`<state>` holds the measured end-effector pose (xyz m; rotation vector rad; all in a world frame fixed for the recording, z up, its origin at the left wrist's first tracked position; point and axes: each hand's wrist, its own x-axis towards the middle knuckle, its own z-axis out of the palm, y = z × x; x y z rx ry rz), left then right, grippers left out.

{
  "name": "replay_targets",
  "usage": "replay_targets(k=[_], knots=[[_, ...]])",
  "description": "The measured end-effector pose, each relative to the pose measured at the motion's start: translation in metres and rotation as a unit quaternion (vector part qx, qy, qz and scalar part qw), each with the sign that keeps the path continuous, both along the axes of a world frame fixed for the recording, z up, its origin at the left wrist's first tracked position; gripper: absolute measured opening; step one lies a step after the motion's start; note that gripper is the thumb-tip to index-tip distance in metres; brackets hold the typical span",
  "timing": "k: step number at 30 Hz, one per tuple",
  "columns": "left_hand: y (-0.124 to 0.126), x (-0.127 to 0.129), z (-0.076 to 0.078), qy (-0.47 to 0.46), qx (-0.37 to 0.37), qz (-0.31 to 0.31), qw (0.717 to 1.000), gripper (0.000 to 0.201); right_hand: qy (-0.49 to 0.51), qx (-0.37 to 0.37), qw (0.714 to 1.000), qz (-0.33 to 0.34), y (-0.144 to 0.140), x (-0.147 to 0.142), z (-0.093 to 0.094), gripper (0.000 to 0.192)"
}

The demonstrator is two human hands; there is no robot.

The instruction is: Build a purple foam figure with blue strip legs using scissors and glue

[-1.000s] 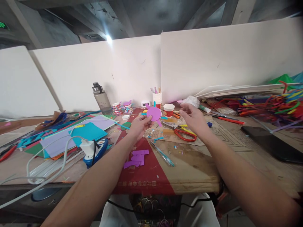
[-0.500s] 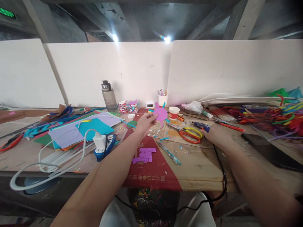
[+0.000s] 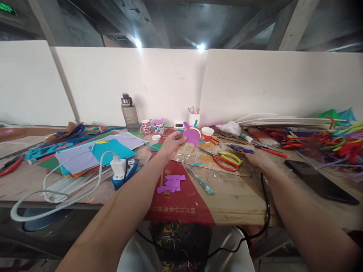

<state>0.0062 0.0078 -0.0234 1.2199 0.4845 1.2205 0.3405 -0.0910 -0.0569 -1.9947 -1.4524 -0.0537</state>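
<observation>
Seen from the head camera, a person sat at a cluttered wooden work surface (image 3: 241, 196) with both bare forearms stretched forward. The left hand (image 3: 171, 145) was raised a little above the surface, its fingers pinched on the edge of a round purple foam cut-out with small purple tabs and a teal strip (image 3: 191, 135), held up near the back of the surface in front of a white cup of pens (image 3: 194, 119). The right hand (image 3: 259, 158) lay low on the surface, closed around the handle of a blue hot glue gun (image 3: 242, 149), whose nozzle pointed left; a black cable (image 3: 266, 211) ran from under the wrist and over the near edge. Just left of that hand lay red-and-yellow-handled scissors (image 3: 227, 160) on a piece of printed brown cardboard (image 3: 198, 156). A red-and-white paper cup (image 3: 207, 134) stood just right of the cut-out. Nearer the person, a small heap of purple foam scraps (image 3: 171, 184) rested on a red printed patch, with a teal pen (image 3: 200, 180) beside it. To the left lay overlapping coloured foam sheets (image 3: 96, 155), a white plug with a looping white cable (image 3: 117, 166) and a grey water bottle (image 3: 127, 113). At far right were a tangle of coloured pipe cleaners (image 3: 326, 141) and a flat black phone (image 3: 320, 181).
</observation>
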Motion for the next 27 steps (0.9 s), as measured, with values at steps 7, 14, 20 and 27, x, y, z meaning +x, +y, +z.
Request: replay_targets(k=[7,14,20,27], knots=[[-0.024,-0.007,0.020,0.176,0.222,-0.044,0.958,0.017,0.228,0.161,0.960,-0.037,-0.006,-0.025,0.019,0.014],[-0.033,-0.010,0.033,0.266,0.361,0.002,0.894,0.002,0.408,0.094,0.882,0.218,-0.021,-0.053,0.030,0.030],[-0.033,-0.011,0.035,0.280,0.388,0.014,0.878,0.006,0.385,0.073,0.866,0.311,-0.033,-0.060,0.037,0.039],[-0.038,-0.008,0.038,0.280,0.337,0.004,0.899,0.006,0.327,0.070,0.886,0.320,-0.033,-0.064,0.042,0.044]])
